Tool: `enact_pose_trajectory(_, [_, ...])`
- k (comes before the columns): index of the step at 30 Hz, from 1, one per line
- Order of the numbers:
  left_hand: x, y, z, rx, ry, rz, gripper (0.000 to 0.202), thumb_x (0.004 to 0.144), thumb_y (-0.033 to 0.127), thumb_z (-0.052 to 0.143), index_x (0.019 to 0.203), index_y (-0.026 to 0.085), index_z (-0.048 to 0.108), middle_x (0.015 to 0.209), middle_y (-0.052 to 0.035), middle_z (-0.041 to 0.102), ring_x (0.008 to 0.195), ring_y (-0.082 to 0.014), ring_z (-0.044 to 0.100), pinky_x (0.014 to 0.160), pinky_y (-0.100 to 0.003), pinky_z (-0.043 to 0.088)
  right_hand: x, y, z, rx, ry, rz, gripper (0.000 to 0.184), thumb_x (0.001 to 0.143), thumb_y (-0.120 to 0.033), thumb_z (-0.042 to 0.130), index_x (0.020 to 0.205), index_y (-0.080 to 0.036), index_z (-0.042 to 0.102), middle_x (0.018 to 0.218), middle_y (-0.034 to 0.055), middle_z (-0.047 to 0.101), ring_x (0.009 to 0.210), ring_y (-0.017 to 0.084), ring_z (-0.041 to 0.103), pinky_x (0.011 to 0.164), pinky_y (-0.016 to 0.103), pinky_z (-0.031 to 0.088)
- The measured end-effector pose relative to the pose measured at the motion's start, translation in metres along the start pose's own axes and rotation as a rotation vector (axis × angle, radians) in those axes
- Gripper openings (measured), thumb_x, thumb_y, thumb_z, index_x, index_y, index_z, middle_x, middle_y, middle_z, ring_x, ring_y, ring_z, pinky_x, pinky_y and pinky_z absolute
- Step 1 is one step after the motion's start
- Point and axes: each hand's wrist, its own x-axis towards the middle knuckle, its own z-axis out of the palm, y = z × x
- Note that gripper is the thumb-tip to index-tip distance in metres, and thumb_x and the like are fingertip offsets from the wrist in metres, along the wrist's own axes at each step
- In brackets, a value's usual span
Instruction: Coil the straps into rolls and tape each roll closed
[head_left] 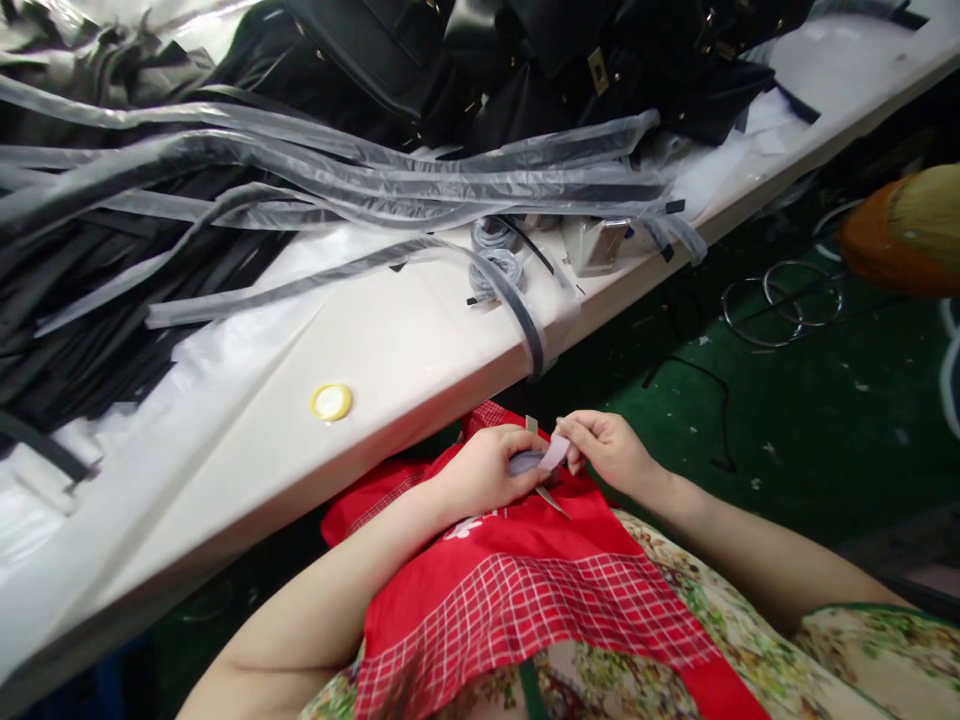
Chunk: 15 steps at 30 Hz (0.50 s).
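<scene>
Over my lap, my left hand (491, 468) is closed around a small grey item (526, 461), mostly hidden by the fingers, so its kind is unclear. A short pale pinkish-white strip (555, 453) runs across from it, and my right hand (609, 452) pinches the strip's upper end. Thin beige strips, one above (532, 425) and one below (553, 502), stick out beside the left fingers. Under both hands lies a red apron (465, 590) with a checked band.
The white table (390, 330) bears long plastic-wrapped black strips (315, 180), black leather-like pieces (525, 60), grey cord coils (495, 272) and a yellow ring (331, 402). One wrapped strip (525, 325) hangs over its edge. Metal rings (784, 303) show at right above the green floor (795, 420).
</scene>
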Motion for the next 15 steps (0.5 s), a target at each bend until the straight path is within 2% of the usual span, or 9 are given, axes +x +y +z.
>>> enact_pose_trajectory(2, [-0.003,-0.001,0.000,0.014,0.011,0.026,0.019,0.083,0.028,0.063,0.098,0.019,0.071,0.089,-0.0038,0.071,0.080,-0.0164,0.064,0.074,-0.025,0.049,0.002,0.000,-0.005,-0.052,-0.039,-0.074,0.030,0.091,-0.043,0.052,0.083,-0.016,0.064,0.067,0.0019,0.063,0.062,0.014,0.061,0.061,0.026,0.050])
enact_pose_trajectory(4, [-0.006,-0.004,0.000,-0.001,0.037,0.010,0.018,0.086,0.028,0.059,0.098,0.019,0.070,0.090,-0.0035,0.071,0.081,-0.0160,0.065,0.076,-0.024,0.049,0.002,-0.001,-0.008,-0.106,-0.198,-0.137,0.019,0.085,-0.031,0.059,0.094,-0.016,0.064,0.090,0.0053,0.069,0.084,0.018,0.064,0.077,0.030,0.051])
enact_pose_trajectory(6, [-0.007,-0.009,0.000,-0.032,0.068,-0.049,0.019,0.086,0.026,0.059,0.099,0.019,0.070,0.092,-0.0032,0.072,0.082,-0.0160,0.066,0.076,-0.024,0.050,0.001,0.000,-0.008,-0.130,-0.345,-0.158,0.032,0.075,-0.021,0.065,0.106,-0.017,0.063,0.106,0.0061,0.068,0.098,0.021,0.063,0.090,0.035,0.048])
enact_pose_trajectory(8, [-0.008,-0.013,0.001,-0.059,0.079,-0.091,0.020,0.084,0.026,0.061,0.100,0.019,0.070,0.094,-0.0032,0.073,0.082,-0.0163,0.067,0.077,-0.025,0.051,0.003,0.005,-0.005,-0.056,-0.368,-0.103,0.041,0.070,-0.018,0.065,0.111,-0.018,0.061,0.110,0.0060,0.067,0.103,0.022,0.062,0.094,0.037,0.047])
enact_pose_trajectory(10, [-0.009,-0.013,0.002,-0.063,0.066,-0.059,0.022,0.084,0.029,0.063,0.102,0.019,0.070,0.097,-0.0038,0.074,0.084,-0.0170,0.067,0.079,-0.025,0.051,0.009,0.012,-0.002,0.117,-0.302,0.051,0.036,0.074,-0.023,0.061,0.109,-0.017,0.062,0.105,0.0070,0.069,0.097,0.021,0.064,0.088,0.035,0.049])
enact_pose_trajectory(12, [-0.010,-0.012,0.003,-0.039,0.035,0.033,0.023,0.086,0.032,0.062,0.104,0.021,0.070,0.100,-0.0048,0.073,0.089,-0.0181,0.067,0.084,-0.027,0.051,0.015,0.019,0.002,0.271,-0.228,0.235,0.030,0.081,-0.032,0.057,0.105,-0.016,0.063,0.097,0.0079,0.070,0.084,0.017,0.066,0.076,0.029,0.051])
enact_pose_trajectory(15, [-0.013,-0.008,0.004,0.013,0.011,0.136,0.024,0.088,0.032,0.062,0.108,0.021,0.069,0.103,-0.0055,0.073,0.095,-0.0192,0.066,0.089,-0.029,0.049,0.021,0.025,0.009,0.333,-0.202,0.374,0.028,0.082,-0.039,0.063,0.097,-0.016,0.065,0.086,0.0060,0.070,0.069,0.013,0.063,0.062,0.022,0.048])
